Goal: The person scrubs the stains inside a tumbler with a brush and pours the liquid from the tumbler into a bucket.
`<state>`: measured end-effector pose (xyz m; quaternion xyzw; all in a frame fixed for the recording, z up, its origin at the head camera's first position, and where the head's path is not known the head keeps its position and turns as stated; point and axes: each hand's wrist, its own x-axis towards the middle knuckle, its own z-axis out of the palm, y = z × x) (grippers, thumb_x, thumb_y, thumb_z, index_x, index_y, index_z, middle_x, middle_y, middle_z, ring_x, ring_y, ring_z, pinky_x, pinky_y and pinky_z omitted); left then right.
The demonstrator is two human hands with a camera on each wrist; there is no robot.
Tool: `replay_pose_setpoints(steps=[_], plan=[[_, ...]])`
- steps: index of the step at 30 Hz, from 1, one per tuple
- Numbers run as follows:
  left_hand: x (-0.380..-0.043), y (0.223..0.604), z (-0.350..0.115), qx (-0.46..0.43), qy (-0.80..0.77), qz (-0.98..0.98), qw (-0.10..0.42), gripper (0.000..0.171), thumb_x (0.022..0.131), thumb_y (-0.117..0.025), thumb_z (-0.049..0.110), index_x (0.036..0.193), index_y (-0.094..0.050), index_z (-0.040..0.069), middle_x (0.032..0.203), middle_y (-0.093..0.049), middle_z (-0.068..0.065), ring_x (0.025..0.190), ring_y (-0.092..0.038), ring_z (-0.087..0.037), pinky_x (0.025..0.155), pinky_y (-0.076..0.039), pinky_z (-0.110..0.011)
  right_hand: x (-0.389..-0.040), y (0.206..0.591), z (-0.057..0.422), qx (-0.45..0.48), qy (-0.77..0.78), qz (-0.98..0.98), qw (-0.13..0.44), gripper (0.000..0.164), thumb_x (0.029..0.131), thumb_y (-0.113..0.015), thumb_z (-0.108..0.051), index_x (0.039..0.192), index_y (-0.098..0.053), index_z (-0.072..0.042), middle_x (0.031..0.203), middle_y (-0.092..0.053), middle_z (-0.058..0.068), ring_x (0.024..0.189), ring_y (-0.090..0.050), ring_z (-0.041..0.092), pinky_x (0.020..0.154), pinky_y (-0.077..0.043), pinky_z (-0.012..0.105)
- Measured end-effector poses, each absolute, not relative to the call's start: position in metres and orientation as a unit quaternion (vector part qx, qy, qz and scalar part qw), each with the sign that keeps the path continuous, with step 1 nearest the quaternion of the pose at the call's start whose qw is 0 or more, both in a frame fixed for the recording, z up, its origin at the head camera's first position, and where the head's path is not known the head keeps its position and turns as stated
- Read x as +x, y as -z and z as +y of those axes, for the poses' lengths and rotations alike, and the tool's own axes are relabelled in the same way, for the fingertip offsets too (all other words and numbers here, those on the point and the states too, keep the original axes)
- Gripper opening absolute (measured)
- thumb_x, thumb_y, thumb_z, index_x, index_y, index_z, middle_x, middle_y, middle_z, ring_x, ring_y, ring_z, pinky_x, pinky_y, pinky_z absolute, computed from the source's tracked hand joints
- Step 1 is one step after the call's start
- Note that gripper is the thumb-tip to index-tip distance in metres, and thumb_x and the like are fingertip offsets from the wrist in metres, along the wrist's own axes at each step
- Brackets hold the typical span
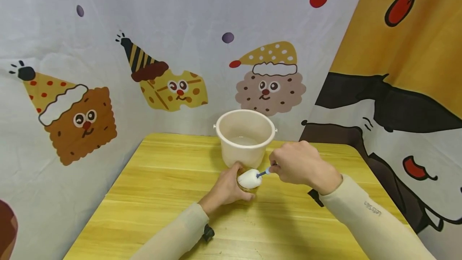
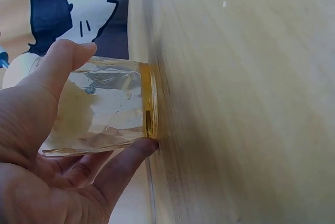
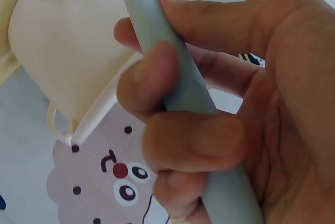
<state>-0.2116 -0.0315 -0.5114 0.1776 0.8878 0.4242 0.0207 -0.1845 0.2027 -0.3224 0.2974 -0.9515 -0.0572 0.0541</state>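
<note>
My left hand (image 1: 227, 187) grips a clear amber-tinted glass (image 2: 118, 106) round its side, thumb on one side and fingers on the other. In the left wrist view its base is right at the wooden table top. The white sponge head (image 1: 249, 179) of a cup brush sits at the glass's mouth, partly inside it. My right hand (image 1: 297, 163) holds that brush by its pale blue handle (image 3: 149, 17), fingers curled round it. In the head view, the brush slants down to the left from the right hand into the glass.
A cream bucket (image 1: 242, 153) stands just behind the glass, near the table's back edge, with a little liquid at its bottom. The wood-grain table (image 1: 155, 179) meets a hanging cloth (image 1: 202, 7) printed with cartoon figures at the back and sides.
</note>
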Motion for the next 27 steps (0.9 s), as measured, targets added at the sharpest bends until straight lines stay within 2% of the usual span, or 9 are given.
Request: replay_pose_setpoints(steps=[7,14,20,23,27], plan=[[-0.212,0.51,-0.031,0.181,-0.428,0.885,0.026,0.092,0.073,-0.114,0.031,0.145,-0.06,0.015,0.138,-0.079,-0.009,0.121,-0.077,-0.027,0.105,-0.064,-0.05,-0.184,0.328,0.188,0.318,0.081,-0.941,0.084,0.034,0.097,-0.095,-0.039,0.077,-0.07,-0.03,0.064,-0.05,-0.011,0.058,-0.045,0.01,0.048,-0.036,0.031],[-0.212,0.511,-0.032,0.18,-0.423,0.888,0.024,0.092,0.072,-0.114,0.029,0.145,-0.06,0.015,0.138,-0.079,-0.01,0.121,-0.077,-0.028,0.105,-0.065,-0.05,-0.187,0.336,0.18,0.33,0.117,-0.933,0.083,0.038,0.097,-0.095,-0.042,0.074,-0.068,-0.028,0.064,-0.05,-0.01,0.055,-0.046,0.011,0.045,-0.042,0.033],[-0.212,0.511,-0.031,0.176,-0.419,0.891,0.02,0.09,0.072,-0.114,0.03,0.143,-0.06,0.017,0.137,-0.079,-0.01,0.121,-0.076,-0.029,0.105,-0.064,-0.05,-0.185,0.333,0.187,0.315,0.096,-0.942,0.058,0.047,0.101,-0.092,-0.042,0.069,-0.058,-0.033,0.063,-0.045,-0.013,0.057,-0.041,0.008,0.048,-0.032,0.03],[-0.211,0.511,-0.031,0.178,-0.417,0.891,0.018,0.092,0.072,-0.114,0.03,0.145,-0.06,0.016,0.14,-0.079,-0.011,0.124,-0.076,-0.03,0.107,-0.064,-0.051,-0.185,0.325,0.192,0.304,0.085,-0.948,0.044,0.04,0.103,-0.09,-0.042,0.072,-0.065,-0.034,0.065,-0.052,-0.016,0.06,-0.045,0.006,0.05,-0.035,0.03],[-0.211,0.51,-0.031,0.179,-0.42,0.89,0.019,0.094,0.073,-0.114,0.03,0.148,-0.059,0.016,0.141,-0.079,-0.01,0.124,-0.076,-0.03,0.108,-0.063,-0.051,-0.187,0.311,0.197,0.284,0.078,-0.955,0.032,0.023,0.103,-0.089,-0.043,0.083,-0.079,-0.037,0.073,-0.066,-0.019,0.065,-0.055,0.006,0.054,-0.045,0.035]])
